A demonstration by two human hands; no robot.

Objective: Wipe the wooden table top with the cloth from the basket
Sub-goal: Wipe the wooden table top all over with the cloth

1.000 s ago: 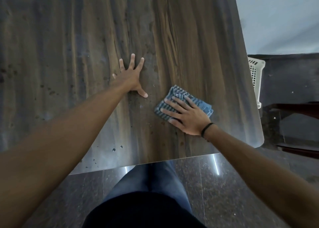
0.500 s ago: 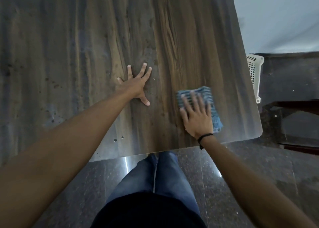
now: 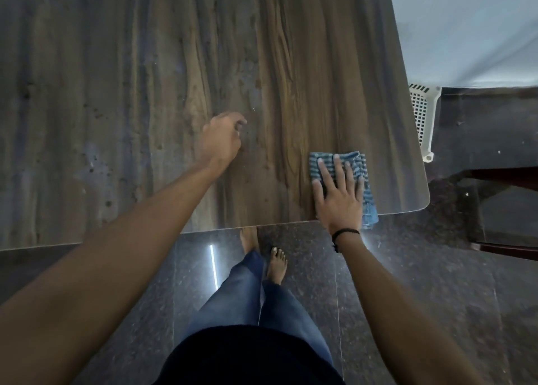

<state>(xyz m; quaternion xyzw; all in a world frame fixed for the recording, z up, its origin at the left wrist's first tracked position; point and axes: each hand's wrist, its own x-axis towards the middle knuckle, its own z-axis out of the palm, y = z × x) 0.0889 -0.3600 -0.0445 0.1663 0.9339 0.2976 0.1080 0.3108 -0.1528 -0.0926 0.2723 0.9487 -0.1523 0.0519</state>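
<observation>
The dark wooden table top fills the upper left of the head view. A blue striped cloth lies near the table's front right corner, its lower end hanging over the front edge. My right hand presses flat on the cloth with straight fingers. My left hand hovers over the middle of the table with its fingers curled under, holding nothing. A white slotted basket stands on the floor just past the table's right edge.
Dark specks and smears mark the left part of the table. A dark polished stone floor lies below, with my bare feet and jeans at the front edge. A dark wooden chair frame stands at the right. A pale wall is behind.
My right hand slid the cloth rightward and back toward the front edge, so it now overhangs. My left hand lifted from lying flat and curled its fingers. I stepped back.
</observation>
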